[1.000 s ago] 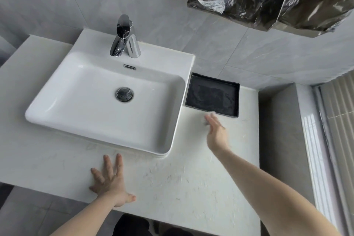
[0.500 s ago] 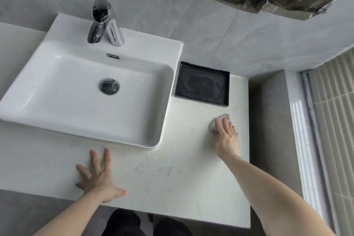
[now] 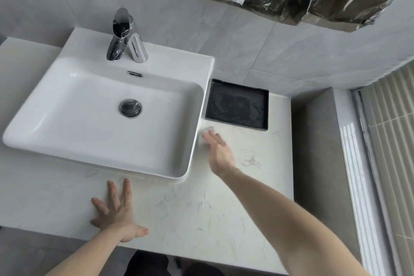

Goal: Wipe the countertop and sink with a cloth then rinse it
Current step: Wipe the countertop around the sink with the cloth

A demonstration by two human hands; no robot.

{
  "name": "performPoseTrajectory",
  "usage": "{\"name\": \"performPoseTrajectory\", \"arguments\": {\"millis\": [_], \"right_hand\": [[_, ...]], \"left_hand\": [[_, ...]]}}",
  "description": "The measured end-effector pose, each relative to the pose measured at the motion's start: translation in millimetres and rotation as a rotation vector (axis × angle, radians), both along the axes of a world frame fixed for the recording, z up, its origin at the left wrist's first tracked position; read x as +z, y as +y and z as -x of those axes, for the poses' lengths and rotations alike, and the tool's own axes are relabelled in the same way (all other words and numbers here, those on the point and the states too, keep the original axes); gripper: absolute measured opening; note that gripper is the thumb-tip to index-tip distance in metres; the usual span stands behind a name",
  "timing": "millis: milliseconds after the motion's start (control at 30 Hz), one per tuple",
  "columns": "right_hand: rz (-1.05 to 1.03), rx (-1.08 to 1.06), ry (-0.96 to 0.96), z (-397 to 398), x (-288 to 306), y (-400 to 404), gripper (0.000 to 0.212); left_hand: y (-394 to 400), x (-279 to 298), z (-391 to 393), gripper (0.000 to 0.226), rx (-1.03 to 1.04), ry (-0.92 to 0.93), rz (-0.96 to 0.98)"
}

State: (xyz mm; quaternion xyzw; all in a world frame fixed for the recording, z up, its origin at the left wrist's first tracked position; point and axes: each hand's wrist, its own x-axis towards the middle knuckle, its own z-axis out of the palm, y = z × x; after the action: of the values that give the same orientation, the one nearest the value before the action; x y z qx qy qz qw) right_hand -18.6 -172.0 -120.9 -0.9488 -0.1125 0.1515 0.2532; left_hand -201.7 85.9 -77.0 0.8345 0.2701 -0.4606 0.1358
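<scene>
R hand (image 3: 220, 153) presses a small pale-grey cloth (image 3: 205, 135) flat to the white marble-look tabletop (image 3: 201, 208), fingers (image 3: 212, 139) straight, not curled; cloth pokes out past the fingertips, w/ the white rectangular ceramic sink (image 3: 197, 123) wall touching or just beside it. L hand (image 3: 116, 213) is splayed flat, holding nothing, well apart toward the near edge. Prob. mid-wipe; R hand is nearer.

Soft, bright daylight enters from the window (image 3: 385, 163) to the right of the sink (image 3: 105, 145). The sink's glossy rim carries pale glare, and the faucet (image 3: 118, 36) behind it mirrors the room. Shadows are faint. Wide-angle bending curves straight edges near the borders. The right hand (image 3: 218, 152) is motion-blurred.
</scene>
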Motion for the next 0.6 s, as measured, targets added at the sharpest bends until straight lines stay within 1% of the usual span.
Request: {"name": "performPoseTrajectory", "arguments": {"millis": [33,100,200,233,333,400,467,533,600], "right_hand": [[0.085,0.063,0.024,3,-6,14,0.074],[0.178,0.106,0.047,9,-18,19,0.084],[0.231,0.123,-0.003,17,-30,-13,0.084],[0.240,0.086,-0.008,20,-30,-28,0.080],[0.274,-0.123,0.036,23,-31,-90,0.073],[0.301,-0.278,0.072,28,-24,-138,0.076],[0.278,-0.433,0.101,32,-10,-178,0.081],[0.241,-0.578,0.141,33,8,-203,0.078],[0.207,-0.665,0.104,30,19,-208,0.072]], "left_hand": [[0,0,-1,0.163,0.000,0.001,-0.001],[0,-1,-2,0.164,-0.003,0.006,-0.004],[1,-2,-3,0.164,-0.007,0.013,0.000],[1,-2,-2,0.164,-0.008,0.012,0.002],[1,-2,-1,0.164,-0.011,0.018,0.007],[1,-1,-1,0.164,-0.010,0.022,0.007],[1,-2,-2,0.165,-0.010,0.027,0.013],[2,-2,-2,0.165,-0.005,0.033,0.014],[2,-1,-3,0.166,0.009,0.032,0.022]]}}
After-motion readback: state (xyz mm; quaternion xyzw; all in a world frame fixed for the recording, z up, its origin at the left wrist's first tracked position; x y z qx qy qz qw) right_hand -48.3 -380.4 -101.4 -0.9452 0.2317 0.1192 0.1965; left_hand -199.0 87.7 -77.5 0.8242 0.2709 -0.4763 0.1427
